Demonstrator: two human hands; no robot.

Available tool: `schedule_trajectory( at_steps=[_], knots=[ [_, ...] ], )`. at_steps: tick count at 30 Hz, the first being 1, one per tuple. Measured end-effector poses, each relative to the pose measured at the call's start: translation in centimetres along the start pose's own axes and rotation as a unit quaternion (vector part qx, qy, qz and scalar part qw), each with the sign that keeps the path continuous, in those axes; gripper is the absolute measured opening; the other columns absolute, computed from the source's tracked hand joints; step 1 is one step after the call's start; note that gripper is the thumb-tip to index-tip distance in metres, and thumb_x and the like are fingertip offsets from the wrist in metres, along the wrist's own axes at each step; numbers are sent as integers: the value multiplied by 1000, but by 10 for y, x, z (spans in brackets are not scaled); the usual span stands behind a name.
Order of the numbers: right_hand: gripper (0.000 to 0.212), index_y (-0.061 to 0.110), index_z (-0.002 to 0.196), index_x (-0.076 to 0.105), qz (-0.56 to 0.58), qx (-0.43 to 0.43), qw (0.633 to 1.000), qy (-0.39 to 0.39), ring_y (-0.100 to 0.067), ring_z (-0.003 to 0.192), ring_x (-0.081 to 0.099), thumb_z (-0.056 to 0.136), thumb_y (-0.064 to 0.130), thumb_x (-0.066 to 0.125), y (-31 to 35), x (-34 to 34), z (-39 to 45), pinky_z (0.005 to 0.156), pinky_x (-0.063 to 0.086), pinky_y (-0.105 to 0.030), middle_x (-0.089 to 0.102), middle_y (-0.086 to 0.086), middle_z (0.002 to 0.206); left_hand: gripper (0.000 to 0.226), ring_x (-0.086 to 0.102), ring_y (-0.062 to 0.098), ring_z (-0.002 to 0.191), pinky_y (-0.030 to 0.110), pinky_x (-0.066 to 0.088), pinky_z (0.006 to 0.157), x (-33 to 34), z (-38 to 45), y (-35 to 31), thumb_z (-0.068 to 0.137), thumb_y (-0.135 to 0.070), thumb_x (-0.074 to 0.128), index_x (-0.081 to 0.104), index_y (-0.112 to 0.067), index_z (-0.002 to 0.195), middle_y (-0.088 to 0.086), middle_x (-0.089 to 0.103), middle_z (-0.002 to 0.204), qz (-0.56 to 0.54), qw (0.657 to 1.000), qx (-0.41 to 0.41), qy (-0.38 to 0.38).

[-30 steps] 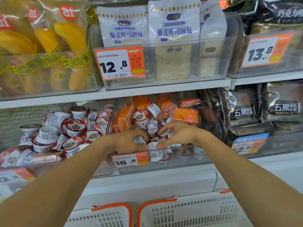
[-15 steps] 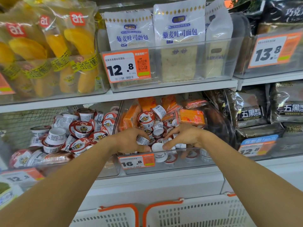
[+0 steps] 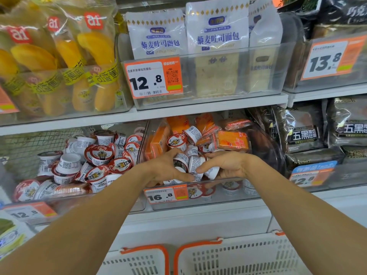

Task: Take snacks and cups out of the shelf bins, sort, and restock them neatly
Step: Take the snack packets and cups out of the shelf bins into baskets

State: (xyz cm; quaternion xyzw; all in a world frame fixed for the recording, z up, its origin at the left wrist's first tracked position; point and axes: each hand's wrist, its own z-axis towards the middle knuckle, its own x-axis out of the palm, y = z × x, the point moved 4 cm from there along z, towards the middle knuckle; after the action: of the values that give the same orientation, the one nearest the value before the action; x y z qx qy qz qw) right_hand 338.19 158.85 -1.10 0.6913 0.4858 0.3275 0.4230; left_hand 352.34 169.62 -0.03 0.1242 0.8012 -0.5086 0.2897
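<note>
Both hands are inside the middle clear bin [image 3: 234,197], the one tagged 16.8. My left hand [image 3: 162,169] curls round small white snack cups [image 3: 181,162] with red lids. Close beside it, my right hand [image 3: 224,165] grips more of these cups [image 3: 211,172] from the right. The two hands gather one cluster between them at the bin's front. Orange snack packs [image 3: 232,140] and loose cups [image 3: 176,140] lie behind the hands. The left bin [image 3: 83,197] holds a pile of several of the same cups [image 3: 99,154].
Above the shelf board [image 3: 198,108] stand toast bags [image 3: 217,46], banana cake bags [image 3: 79,62] at left. Dark bread packs [image 3: 303,132] fill the right. Two white baskets with orange handles [image 3: 238,259] sit below, near my forearms.
Both hands have closed in toward each other and tightened on the cups at the bin's front. The camera view has shifted slightly, so the shelf appears lower and to the right.
</note>
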Motion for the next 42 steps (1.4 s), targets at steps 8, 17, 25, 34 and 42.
schedule_trajectory(
  at_steps=[8,17,25,34,42],
  knots=[
    [49,4,124,65,-36,-47,998,-19,-25,99,68,78,-4,79,3,-4,1,89,55,-37,72,-19,113,71,69,21,100,33,58,89,3,0,6,62,-8,94,56,-20,121,3,72,107,-99,989,77,-82],
    [46,21,104,74,-155,-193,955,-165,-21,90,72,67,-6,85,41,8,-46,84,60,-43,77,-3,99,61,62,2,76,11,48,58,-5,-37,-35,63,-6,92,58,-16,112,-7,65,94,-107,962,172,-185],
    [50,4,115,70,-98,-181,972,-116,-19,86,72,70,-15,80,10,26,-124,72,60,-31,75,-8,101,56,66,9,73,18,53,58,36,-104,-45,66,-16,92,60,-26,110,-3,71,95,-134,969,181,-103],
    [87,2,135,55,67,186,973,-120,-36,103,67,62,26,95,-275,51,-130,83,58,-44,59,-17,128,63,67,16,91,31,59,69,243,-117,104,67,-32,92,52,-31,115,-4,62,109,-146,979,-63,125],
    [23,9,86,64,47,306,930,-198,-23,71,58,80,24,81,-406,104,-128,79,58,-40,61,-7,67,85,65,23,95,43,59,75,359,-136,205,52,-45,92,50,-20,121,0,63,107,-102,966,-184,150]
  ],
)
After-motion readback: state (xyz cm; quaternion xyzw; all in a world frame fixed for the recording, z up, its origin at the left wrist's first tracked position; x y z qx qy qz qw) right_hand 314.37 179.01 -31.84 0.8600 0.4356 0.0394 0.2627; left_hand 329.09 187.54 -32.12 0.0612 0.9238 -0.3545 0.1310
